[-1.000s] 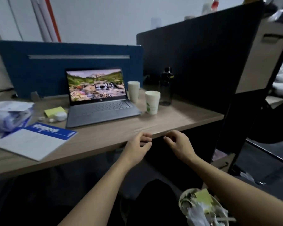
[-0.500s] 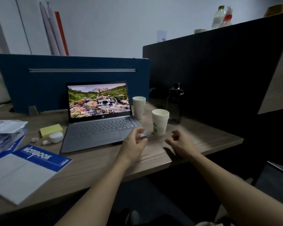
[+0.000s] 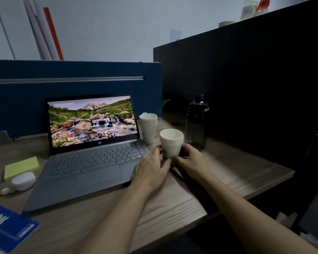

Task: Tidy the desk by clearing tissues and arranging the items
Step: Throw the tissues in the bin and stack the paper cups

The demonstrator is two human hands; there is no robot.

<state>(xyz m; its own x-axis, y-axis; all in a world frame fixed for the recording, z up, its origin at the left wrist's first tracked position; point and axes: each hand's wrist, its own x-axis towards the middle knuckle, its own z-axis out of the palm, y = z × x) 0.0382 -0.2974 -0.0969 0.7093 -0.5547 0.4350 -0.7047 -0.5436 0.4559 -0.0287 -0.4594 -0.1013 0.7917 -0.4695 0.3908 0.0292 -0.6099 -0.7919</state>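
Note:
A stack of white paper cups (image 3: 171, 142) stands on the wooden desk (image 3: 231, 173), just right of the open laptop (image 3: 88, 162). My left hand (image 3: 151, 171) touches the stack's lower left side with finger and thumb. My right hand (image 3: 193, 162) wraps its lower right side. A second stack of paper cups (image 3: 148, 125) stands behind it, beside the laptop screen. No tissues show in this view.
A dark water bottle (image 3: 196, 121) stands right of the cups. Left of the laptop lie a yellow sticky-note pad (image 3: 21, 166), a white earbud case (image 3: 23, 180) and a blue notebook (image 3: 6, 228). A blue divider (image 3: 75, 70) and a black partition (image 3: 246, 79) wall the desk.
Both hands have moved forward from the desk's front edge and closed around the front cup stack. The camera has moved closer to the desk.

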